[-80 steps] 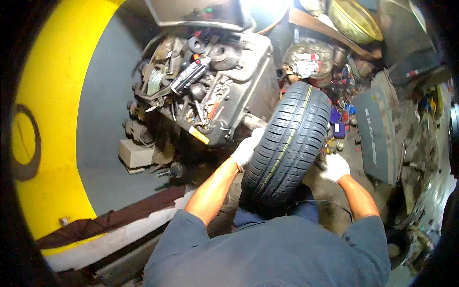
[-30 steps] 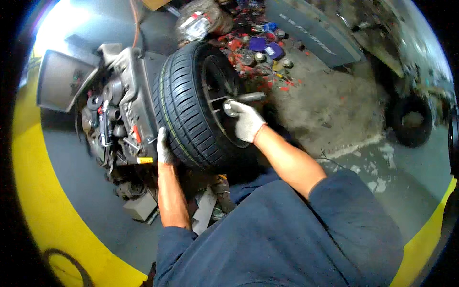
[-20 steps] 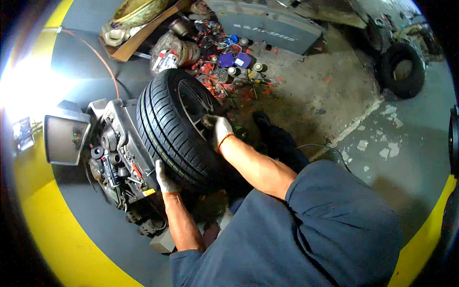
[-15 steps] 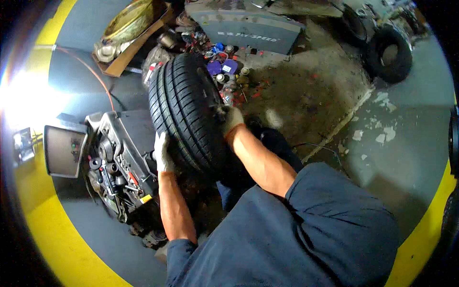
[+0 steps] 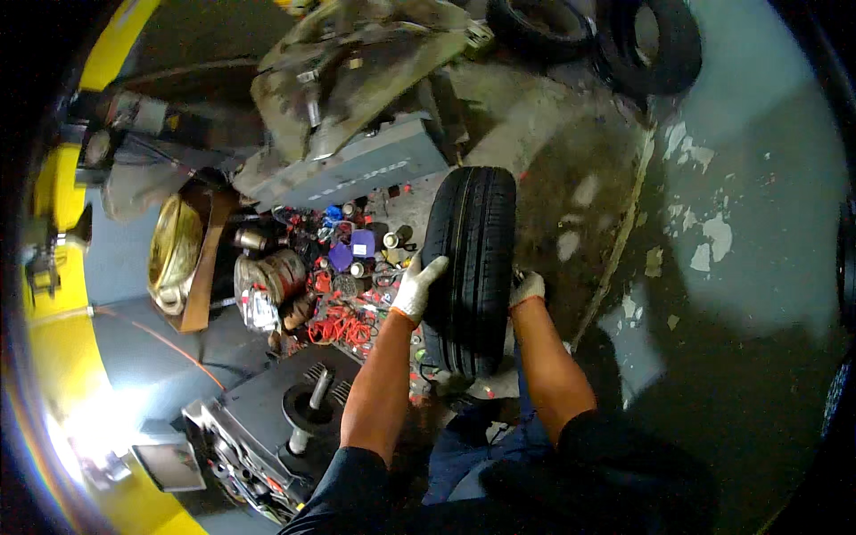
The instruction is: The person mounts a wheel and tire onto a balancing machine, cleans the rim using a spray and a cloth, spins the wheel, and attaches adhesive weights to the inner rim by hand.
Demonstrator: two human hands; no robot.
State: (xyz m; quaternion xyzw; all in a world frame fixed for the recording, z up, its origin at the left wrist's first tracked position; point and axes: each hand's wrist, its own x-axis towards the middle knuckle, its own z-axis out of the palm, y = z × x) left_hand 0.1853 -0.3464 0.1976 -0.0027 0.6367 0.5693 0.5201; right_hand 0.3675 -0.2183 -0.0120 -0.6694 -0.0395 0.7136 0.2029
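Observation:
A black tire (image 5: 471,259) is held upright between my two hands, its grooved tread facing me. My left hand (image 5: 416,287), in a white glove with an orange cuff, presses on its left side with the thumb on the tread. Gripping the right side is my gloved right hand (image 5: 528,288); its fingers are partly hidden behind the tire. The tire's side faces hardly show. At the lower left stands a grey machine (image 5: 267,392) with a bare metal shaft (image 5: 308,406) and a tray of tools, apart from the tire.
Small parts, purple boxes (image 5: 363,242) and red cords (image 5: 343,326) lie on the floor left of the tire. Ahead stands a grey machine base (image 5: 374,160). Two black tires, one of them (image 5: 648,40), lie at the far right. A carton (image 5: 207,259) holds a yellowish basin.
The tire has come away from the machine on the left, uncovering its shaft, and moved right in both hands. My view has turned to the right.

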